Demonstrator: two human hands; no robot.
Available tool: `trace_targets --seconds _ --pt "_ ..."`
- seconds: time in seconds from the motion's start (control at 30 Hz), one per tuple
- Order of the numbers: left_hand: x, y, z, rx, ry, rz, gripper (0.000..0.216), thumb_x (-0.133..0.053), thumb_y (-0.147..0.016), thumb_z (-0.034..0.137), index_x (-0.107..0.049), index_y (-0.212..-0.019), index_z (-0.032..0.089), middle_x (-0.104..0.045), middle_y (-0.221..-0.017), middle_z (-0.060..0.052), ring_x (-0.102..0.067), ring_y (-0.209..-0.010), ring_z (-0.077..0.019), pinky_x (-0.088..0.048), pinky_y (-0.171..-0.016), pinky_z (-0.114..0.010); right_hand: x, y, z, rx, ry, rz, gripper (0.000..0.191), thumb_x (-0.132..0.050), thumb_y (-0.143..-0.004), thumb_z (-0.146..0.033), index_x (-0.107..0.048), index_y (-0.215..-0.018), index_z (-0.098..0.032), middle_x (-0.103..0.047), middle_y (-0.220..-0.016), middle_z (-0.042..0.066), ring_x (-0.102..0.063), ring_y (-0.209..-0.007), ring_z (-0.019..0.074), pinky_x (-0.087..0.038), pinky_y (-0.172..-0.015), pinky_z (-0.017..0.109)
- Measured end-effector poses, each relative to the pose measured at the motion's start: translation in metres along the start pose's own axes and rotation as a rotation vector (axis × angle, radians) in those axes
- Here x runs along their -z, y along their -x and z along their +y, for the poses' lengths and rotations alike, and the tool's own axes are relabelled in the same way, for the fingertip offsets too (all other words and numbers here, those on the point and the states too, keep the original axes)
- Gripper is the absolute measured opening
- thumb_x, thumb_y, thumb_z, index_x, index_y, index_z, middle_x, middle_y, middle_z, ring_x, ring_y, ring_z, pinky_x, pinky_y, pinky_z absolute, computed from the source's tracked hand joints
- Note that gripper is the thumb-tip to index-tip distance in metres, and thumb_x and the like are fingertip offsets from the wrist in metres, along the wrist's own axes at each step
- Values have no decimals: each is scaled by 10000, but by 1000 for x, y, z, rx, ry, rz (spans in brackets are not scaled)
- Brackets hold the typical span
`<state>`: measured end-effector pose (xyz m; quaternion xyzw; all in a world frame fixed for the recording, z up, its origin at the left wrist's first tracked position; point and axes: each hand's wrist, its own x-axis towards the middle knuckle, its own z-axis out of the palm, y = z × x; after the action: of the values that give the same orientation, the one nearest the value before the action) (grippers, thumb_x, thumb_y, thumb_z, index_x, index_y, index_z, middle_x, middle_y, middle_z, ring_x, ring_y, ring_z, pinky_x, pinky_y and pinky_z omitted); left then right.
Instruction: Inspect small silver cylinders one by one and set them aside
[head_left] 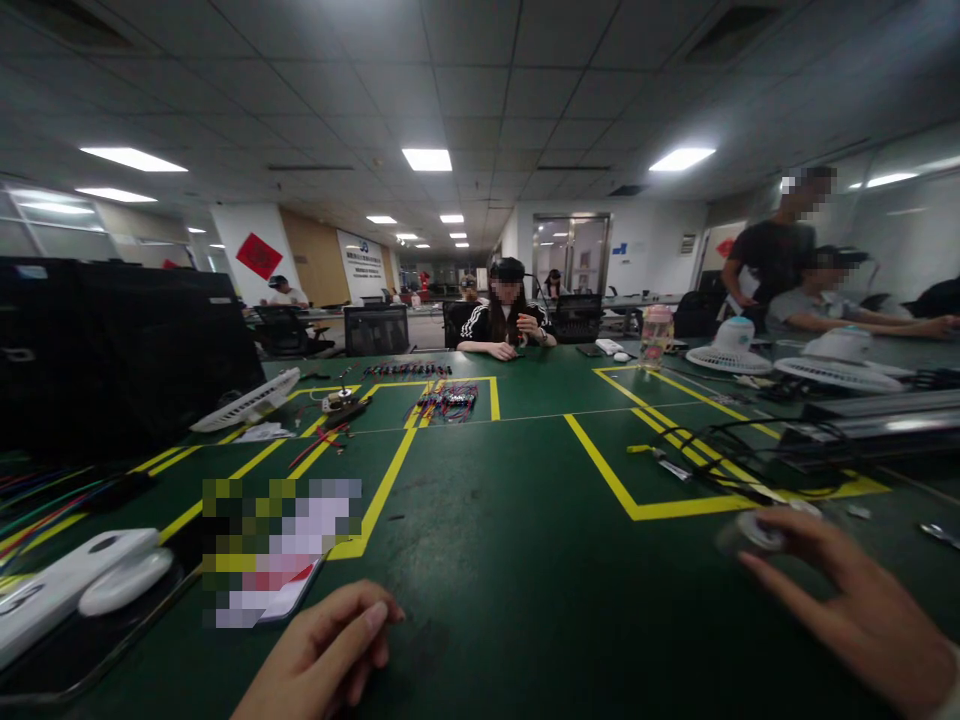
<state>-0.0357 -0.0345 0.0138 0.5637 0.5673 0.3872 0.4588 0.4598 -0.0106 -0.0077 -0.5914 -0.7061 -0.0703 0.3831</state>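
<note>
My right hand (847, 595) is at the lower right, its thumb and fingers closed around a small, round, greyish roll-like thing (754, 533). The roll is blurred, so its exact kind does not show. It is just above or on the green table (510, 560), near a yellow taped line. At the lower middle, my left hand (330, 640) has curled fingers with the thumb pressed against them. I cannot make out what it holds, if anything. Close to that hand, a phone-like flat thing (289, 595) lies partly blurred out on the table.
At left are a white device (82, 580) on a black tray, coloured wires and black monitors (112, 350). Small wired parts (450, 400) lie mid-table. Black cables (705, 450), metal bars and white fans (731, 350) occupy the right. A person (506, 320) sits opposite.
</note>
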Motion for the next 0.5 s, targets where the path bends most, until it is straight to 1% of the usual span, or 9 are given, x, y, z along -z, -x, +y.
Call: trace_targets --seconds 0.03,0.1,0.17,0.23,0.27,0.33,0.43,0.5 --pt "0 0 1 1 -2 3 439 -545 -747 630 -654 -812 209 -596 -585 37 -483 -440 -91 -292 -378 -156 -12 -1 -28 106 -54 -34 468 -627 -767 -403 -453 -1174 -250 -543 -1130 91 -563 -999 207 -472 -874 340" --pt "0 0 1 3 -7 17 438 -542 -748 630 -652 -816 211 -594 -583 40 -484 -432 -89 -290 -373 -154 -36 -3 -82 237 -200 -144 423 -576 -812 -302 -398 -1194 -259 -527 -1139 58 -533 -1045 174 -455 -910 317" --pt "1 0 0 0 -15 30 441 -538 -748 634 -650 -814 213 -592 -581 42 -485 -429 -88 -289 -368 -152 -54 -7 -129 284 -382 -220 384 -526 -820 -208 -384 -1174 -250 -521 -1112 40 -521 -1028 146 -446 -909 301" --pt "1 0 -1 -6 -21 32 448 -532 -748 640 -647 -814 212 -590 -581 43 -480 -427 -85 -291 -367 -150 -68 -11 -163 288 -527 -295 377 -513 -785 -137 -400 -1131 -234 -519 -1067 31 -517 -973 132 -447 -876 291" --pt "1 0 -2 -9 -20 28 452 -530 -750 641 -647 -818 210 -591 -584 42 -477 -426 -83 -289 -365 -149 -73 -13 -176 282 -570 -336 384 -519 -759 -111 -413 -1109 -228 -518 -1045 27 -515 -943 128 -448 -854 287" --pt "2 -1 -2 -13 -11 4 459 -518 -761 639 -648 -832 204 -592 -590 38 -472 -428 -83 -279 -360 -148 -79 -17 -192 263 -607 -407 396 -539 -712 -74 -441 -1066 -220 -514 -1005 16 -504 -897 122 -443 -818 279" --pt "4 -1 -2 -9 -13 -55 444 -496 -793 615 -646 -856 202 -590 -607 34 -475 -444 -89 -264 -362 -155 -82 -20 -198 226 -620 -465 412 -565 -685 -62 -460 -1050 -219 -508 -991 5 -489 -880 115 -430 -804 272" --pt "4 -2 -1 -4 -42 -88 400 -487 -826 572 -641 -873 206 -587 -626 38 -479 -464 -93 -296 -388 -169 -82 -21 -198 205 -634 -482 419 -573 -691 -70 -459 -1065 -222 -507 -998 2 -487 -880 112 -425 -806 270"
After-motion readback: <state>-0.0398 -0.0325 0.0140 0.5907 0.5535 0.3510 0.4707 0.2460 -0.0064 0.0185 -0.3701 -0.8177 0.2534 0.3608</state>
